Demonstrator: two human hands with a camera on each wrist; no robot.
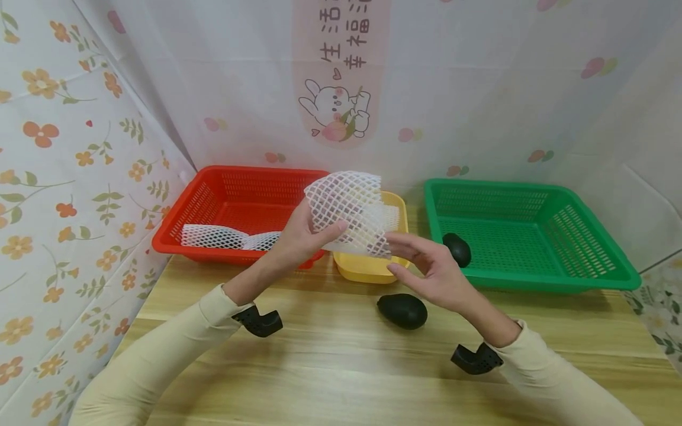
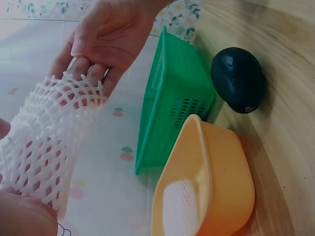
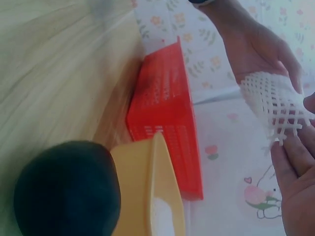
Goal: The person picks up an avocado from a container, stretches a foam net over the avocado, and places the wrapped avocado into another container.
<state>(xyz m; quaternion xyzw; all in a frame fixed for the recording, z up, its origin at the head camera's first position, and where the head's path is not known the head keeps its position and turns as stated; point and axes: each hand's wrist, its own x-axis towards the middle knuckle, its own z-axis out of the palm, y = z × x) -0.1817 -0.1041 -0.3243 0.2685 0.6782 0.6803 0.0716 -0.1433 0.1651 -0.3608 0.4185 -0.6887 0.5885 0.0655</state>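
Observation:
A white foam net sleeve (image 1: 348, 207) is held up above the yellow basket by my left hand (image 1: 298, 236), its thumb across the near side. My right hand (image 1: 434, 269) has its fingertips at the sleeve's mouth, with the thumb apart from the fingers. The left wrist view shows the fingers of the right hand (image 2: 115, 37) just within the net's edge. Below the hands, a dark avocado (image 1: 403, 311) lies on the wooden table. The yellow basket (image 1: 367, 269) contains more white foam net (image 2: 180, 209).
At the left stands a red basket (image 1: 192, 253) with white net sleeves (image 1: 215, 236) along its near side. A green basket (image 1: 533, 281) at the right holds another dark avocado (image 1: 457, 249). Printed curtains (image 1: 240, 89) hang behind and left of the table (image 1: 330, 367).

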